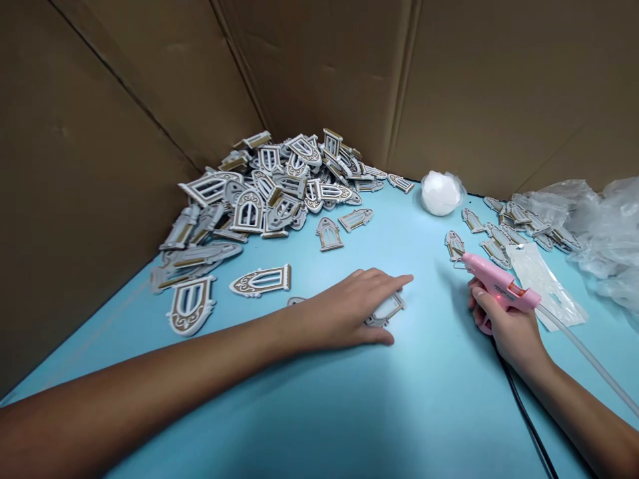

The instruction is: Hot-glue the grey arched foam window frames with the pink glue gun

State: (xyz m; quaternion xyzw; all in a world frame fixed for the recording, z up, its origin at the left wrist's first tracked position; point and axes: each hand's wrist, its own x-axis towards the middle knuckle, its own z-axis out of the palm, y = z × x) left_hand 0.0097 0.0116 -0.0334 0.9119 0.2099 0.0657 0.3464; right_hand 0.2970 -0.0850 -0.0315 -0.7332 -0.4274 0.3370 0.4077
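My left hand (344, 313) lies flat, palm down, on a white and gold window-shaped cutout (387, 309), covering most of it. Another cutout (295, 301) pokes out from under the wrist side of that hand. My right hand (504, 329) grips a pink hot glue gun (499, 283) by its handle, the nozzle pointing left. A long translucent glue stick (589, 359) runs from the gun's back toward the lower right. The nozzle sits just below a small arched cutout (454, 245).
A heap of arched window cutouts (264, 186) fills the far corner of the blue tabletop (319, 412), against brown cardboard walls (319, 73). A white lump in clear wrap (442, 193), more cutouts (514, 216), a clear packet (542, 283), crumpled plastic (604, 233) and a black cord (524, 412) lie to the right.
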